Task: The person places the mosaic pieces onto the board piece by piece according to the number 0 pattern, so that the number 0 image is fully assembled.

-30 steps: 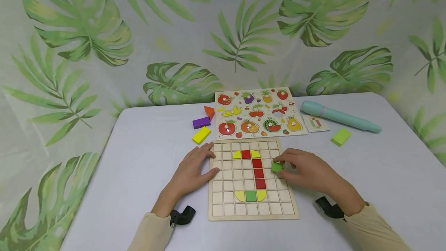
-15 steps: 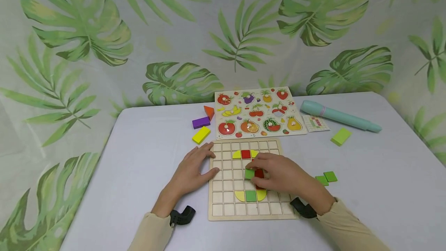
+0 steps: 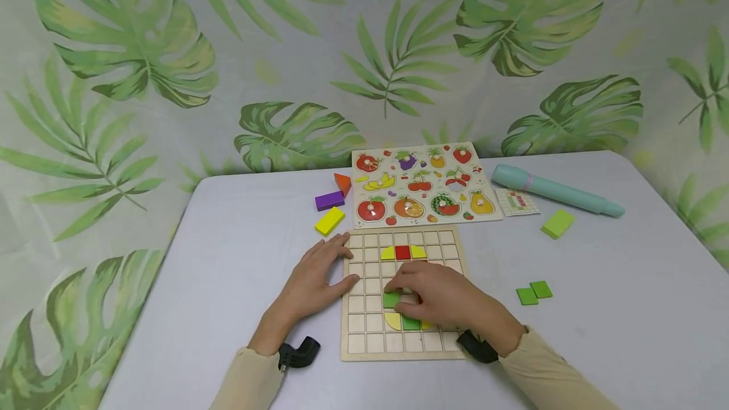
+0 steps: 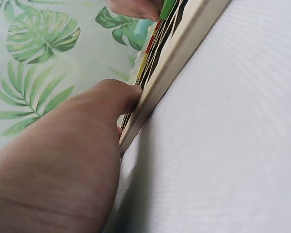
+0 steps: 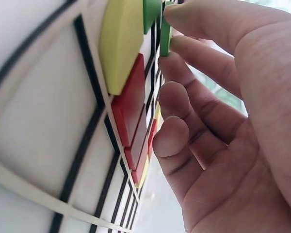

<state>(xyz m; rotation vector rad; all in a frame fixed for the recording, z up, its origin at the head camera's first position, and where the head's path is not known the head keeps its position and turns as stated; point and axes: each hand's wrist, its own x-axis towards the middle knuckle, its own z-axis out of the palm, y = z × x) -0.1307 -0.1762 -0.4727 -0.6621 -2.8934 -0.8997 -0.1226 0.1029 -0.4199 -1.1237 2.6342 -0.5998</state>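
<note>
A wooden grid board (image 3: 355, 356) lies in front of me. Its cells hold yellow quarter-circle tiles (image 3: 388, 252), red square tiles (image 3: 402, 252) and a green square tile (image 3: 411, 323). My right hand (image 3: 441, 295) pinches another green square tile (image 3: 391, 300) between thumb and fingertips, low over a cell left of the red column. In the right wrist view this pinched tile (image 5: 166, 36) stands edge-on, and the other fingers curl loosely near the red tiles (image 5: 131, 104). My left hand (image 3: 316, 280) rests at the board's left edge, fingers spread, thumb (image 4: 128, 94) on the rim.
Two loose green tiles (image 3: 527, 296) lie right of the board. Behind it are a fruit knob puzzle (image 3: 398, 176), a small pattern card (image 3: 516, 202), a teal pen-shaped object (image 3: 555, 192) and a light green block (image 3: 557, 224). Purple (image 3: 329, 200), yellow (image 3: 329, 221) and orange blocks (image 3: 342, 184) sit back left.
My right hand has carried the green tile from the board's right side leftward and nearer to me, uncovering two green tiles on the table. The left hand has stayed still.
</note>
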